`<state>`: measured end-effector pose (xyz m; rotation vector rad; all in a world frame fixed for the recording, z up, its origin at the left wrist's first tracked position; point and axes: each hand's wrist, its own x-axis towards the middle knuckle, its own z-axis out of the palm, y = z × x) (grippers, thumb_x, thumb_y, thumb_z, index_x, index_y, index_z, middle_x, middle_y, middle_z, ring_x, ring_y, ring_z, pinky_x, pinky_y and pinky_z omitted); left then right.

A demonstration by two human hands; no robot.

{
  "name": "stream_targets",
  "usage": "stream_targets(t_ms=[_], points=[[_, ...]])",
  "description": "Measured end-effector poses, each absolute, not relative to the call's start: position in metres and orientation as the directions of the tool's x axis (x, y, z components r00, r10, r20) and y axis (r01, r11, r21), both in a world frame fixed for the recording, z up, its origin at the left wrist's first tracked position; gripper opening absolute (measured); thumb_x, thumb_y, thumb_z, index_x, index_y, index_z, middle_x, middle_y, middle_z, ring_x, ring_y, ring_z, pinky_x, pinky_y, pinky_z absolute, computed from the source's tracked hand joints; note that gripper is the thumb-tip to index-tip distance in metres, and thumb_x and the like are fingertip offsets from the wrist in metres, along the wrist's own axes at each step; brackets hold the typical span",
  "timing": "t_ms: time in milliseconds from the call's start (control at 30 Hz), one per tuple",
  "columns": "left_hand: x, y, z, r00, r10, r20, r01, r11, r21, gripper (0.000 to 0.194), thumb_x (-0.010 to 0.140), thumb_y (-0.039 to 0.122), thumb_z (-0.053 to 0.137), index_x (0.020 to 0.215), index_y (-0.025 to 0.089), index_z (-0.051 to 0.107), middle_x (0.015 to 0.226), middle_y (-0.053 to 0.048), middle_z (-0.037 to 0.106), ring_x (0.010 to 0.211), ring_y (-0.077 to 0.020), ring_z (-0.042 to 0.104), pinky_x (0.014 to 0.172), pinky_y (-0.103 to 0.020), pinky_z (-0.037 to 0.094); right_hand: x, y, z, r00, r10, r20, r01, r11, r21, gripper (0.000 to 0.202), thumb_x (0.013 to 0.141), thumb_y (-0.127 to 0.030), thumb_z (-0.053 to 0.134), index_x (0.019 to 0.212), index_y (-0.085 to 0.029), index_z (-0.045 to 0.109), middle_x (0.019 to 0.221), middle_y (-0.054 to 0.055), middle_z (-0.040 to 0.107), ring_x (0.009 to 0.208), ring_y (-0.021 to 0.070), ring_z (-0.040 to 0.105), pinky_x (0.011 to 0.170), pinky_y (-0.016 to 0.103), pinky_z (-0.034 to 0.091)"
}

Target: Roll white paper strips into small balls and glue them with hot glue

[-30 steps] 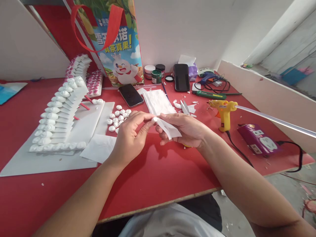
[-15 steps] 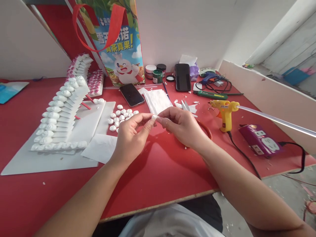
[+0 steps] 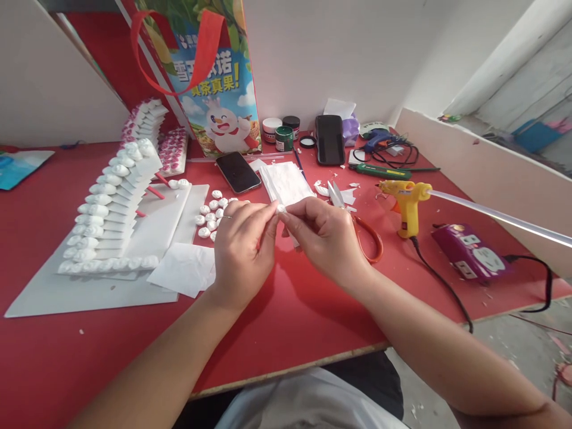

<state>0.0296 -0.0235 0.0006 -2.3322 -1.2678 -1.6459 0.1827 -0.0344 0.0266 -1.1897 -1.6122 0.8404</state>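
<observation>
Left hand (image 3: pixel 245 243) and right hand (image 3: pixel 329 239), each grip clamped on one small white rolled paper-like rosette (image 3: pixel 281 208) above the red bench (image 3: pixel 286 333), inward of its front edge, apparently for two-sided control; orange-handled metal scissors (image 3: pixel 378 239) lie beside the right hand, presumably within easy reach.

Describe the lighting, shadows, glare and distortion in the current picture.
Head view: left hand and right hand cast soft shadows on the red table; the translucent glue stick shines whitish; forearms look stretched toward the lower corners; the small white piece they pinch shows little fine detail.
</observation>
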Motion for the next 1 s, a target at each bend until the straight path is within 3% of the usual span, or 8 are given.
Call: stream_targets(t_ms=[100, 267, 333, 500, 600, 700, 900, 1000], points=[[0.029, -0.024, 0.001, 0.143, 0.587, 0.797, 0.580, -0.702, 0.412, 0.022, 0.096, 0.017, 0.060, 0.111, 0.022, 0.075, 0.095, -0.007, 0.078, 0.089, -0.0212, 0.068, 0.088, -0.039, 0.053, 0.188, -0.034, 0.028, -0.103, 0.949, 0.299, 0.344, 0.316, -0.884, 0.019, 0.096, -0.030, 0.063, 0.081, -0.017, 0.062, 0.070, -0.001, 0.066, 0.059, 0.0097, 0.057, 0.059, 0.023, 0.042], [0.020, -0.023, 0.007, 0.142, 0.839, 0.524, 0.304, -0.541, 0.784, 0.014, 0.094, 0.027, 0.068, 0.101, 0.025, 0.079, 0.093, -0.003, 0.077, 0.084, -0.0177, 0.069, 0.079, -0.032, 0.056, 0.199, -0.028, 0.032, -0.242, 0.934, 0.262, 0.332, 0.333, -0.882, 0.019, 0.095, -0.031, 0.063, 0.084, -0.016, 0.066, 0.070, -0.001, 0.066, 0.055, 0.0087, 0.051, 0.055, 0.024, 0.040], [0.016, -0.021, 0.009, 0.203, 0.884, 0.421, 0.217, -0.460, 0.861, 0.015, 0.093, 0.030, 0.069, 0.102, 0.025, 0.080, 0.092, -0.003, 0.076, 0.083, -0.0170, 0.068, 0.077, -0.030, 0.056, 0.200, -0.026, 0.032, -0.275, 0.926, 0.260, 0.325, 0.344, -0.881, 0.018, 0.095, -0.031, 0.063, 0.088, -0.015, 0.068, 0.072, 0.000, 0.067, 0.056, 0.0090, 0.053, 0.057, 0.024, 0.041], [0.016, -0.019, 0.011, 0.188, 0.892, 0.411, 0.204, -0.445, 0.872, 0.017, 0.093, 0.031, 0.068, 0.102, 0.026, 0.082, 0.087, -0.001, 0.074, 0.082, -0.0162, 0.067, 0.079, -0.029, 0.054, 0.197, -0.026, 0.032, -0.254, 0.940, 0.229, 0.360, 0.312, -0.879, 0.022, 0.095, -0.036, 0.063, 0.092, -0.015, 0.069, 0.073, 0.001, 0.067, 0.058, 0.0098, 0.054, 0.055, 0.024, 0.039], [0.019, -0.021, 0.010, 0.092, 0.933, 0.348, 0.149, -0.358, 0.922, 0.017, 0.091, 0.032, 0.071, 0.102, 0.024, 0.082, 0.090, -0.001, 0.076, 0.086, -0.0167, 0.069, 0.084, -0.029, 0.055, 0.195, -0.027, 0.032, -0.168, 0.943, 0.286, 0.501, 0.331, -0.800, 0.025, 0.089, -0.041, 0.070, 0.090, -0.016, 0.066, 0.072, 0.000, 0.066, 0.060, 0.0105, 0.052, 0.055, 0.024, 0.036], [0.021, -0.021, 0.007, 0.055, 0.960, 0.273, 0.059, -0.277, 0.959, 0.017, 0.088, 0.033, 0.075, 0.100, 0.023, 0.082, 0.092, -0.001, 0.078, 0.087, -0.0169, 0.071, 0.087, -0.029, 0.055, 0.196, -0.027, 0.030, -0.167, 0.930, 0.329, 0.549, 0.365, -0.752, 0.023, 0.092, -0.040, 0.067, 0.091, -0.017, 0.066, 0.074, 0.000, 0.068, 0.061, 0.0105, 0.054, 0.059, 0.024, 0.038], [0.023, -0.021, 0.003, 0.009, 0.976, 0.217, -0.033, -0.217, 0.976, 0.018, 0.084, 0.032, 0.080, 0.099, 0.023, 0.082, 0.088, -0.001, 0.078, 0.082, -0.0165, 0.071, 0.083, -0.028, 0.057, 0.195, -0.026, 0.028, -0.200, 0.954, 0.225, 0.548, 0.299, -0.781, 0.017, 0.094, -0.031, 0.062, 0.084, -0.017, 0.065, 0.065, 0.000, 0.068, 0.056, 0.0121, 0.062, 0.055, 0.023, 0.039], [0.024, -0.023, 0.004, 0.013, 0.971, 0.239, 0.015, -0.239, 0.971, 0.019, 0.087, 0.032, 0.077, 0.102, 0.022, 0.081, 0.089, -0.001, 0.078, 0.085, -0.0175, 0.071, 0.082, -0.029, 0.057, 0.191, -0.028, 0.029, -0.184, 0.969, 0.164, 0.430, 0.230, -0.873, 0.019, 0.095, -0.030, 0.062, 0.080, -0.018, 0.061, 0.064, -0.002, 0.069, 0.051, 0.0119, 0.065, 0.051, 0.022, 0.043]])
